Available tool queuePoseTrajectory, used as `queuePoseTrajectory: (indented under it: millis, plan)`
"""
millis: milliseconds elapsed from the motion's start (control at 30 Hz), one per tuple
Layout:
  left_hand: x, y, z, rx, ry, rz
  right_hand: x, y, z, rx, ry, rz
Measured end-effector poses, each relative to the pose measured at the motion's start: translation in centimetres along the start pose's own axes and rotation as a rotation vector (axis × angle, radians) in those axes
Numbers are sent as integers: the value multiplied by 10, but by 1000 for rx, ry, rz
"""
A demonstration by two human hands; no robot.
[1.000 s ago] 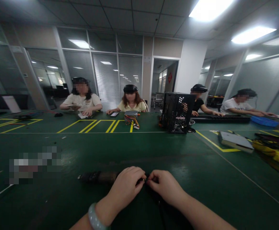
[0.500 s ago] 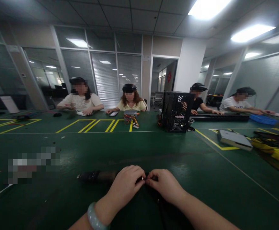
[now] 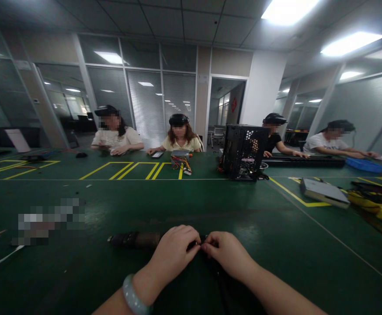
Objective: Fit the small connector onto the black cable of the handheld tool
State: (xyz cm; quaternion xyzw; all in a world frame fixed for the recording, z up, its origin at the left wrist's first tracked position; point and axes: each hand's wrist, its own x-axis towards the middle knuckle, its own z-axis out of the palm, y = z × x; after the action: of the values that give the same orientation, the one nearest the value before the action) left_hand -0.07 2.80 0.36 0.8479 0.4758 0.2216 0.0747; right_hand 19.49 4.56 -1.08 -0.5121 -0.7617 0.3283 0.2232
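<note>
My left hand [image 3: 177,249] and my right hand [image 3: 227,250] meet fingertip to fingertip close in front of me. Each is closed in a pinch on something small and dark, largely hidden by the fingers, with a tiny bright spot showing at the left thumb. A long, dark, rounded thing [image 3: 147,240] lies on the green table [image 3: 125,280], with a brownish middle and a small pale tip pointing left. My left hand covers its right end. Below my right hand runs something dark, too dim to make out.
Farther back stand a black computer case [image 3: 243,153] and a power supply with coloured wires [image 3: 181,157]. To the right lie a flat grey box [image 3: 324,192] and a yellow-and-black bag [image 3: 379,205]. Several people sit along the far side. A white cable [image 3: 4,260] lies left.
The view has shifted slightly. My hands stay together, with only small finger movement. At the far left, one person's hands have moved closer to the body.
</note>
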Motion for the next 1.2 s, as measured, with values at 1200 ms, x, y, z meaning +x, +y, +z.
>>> queuePoseTrajectory:
  millis: [1200]
  plan:
    - [-2,-2,0,30,60,45,0,1,-6,-27,-14,-38]
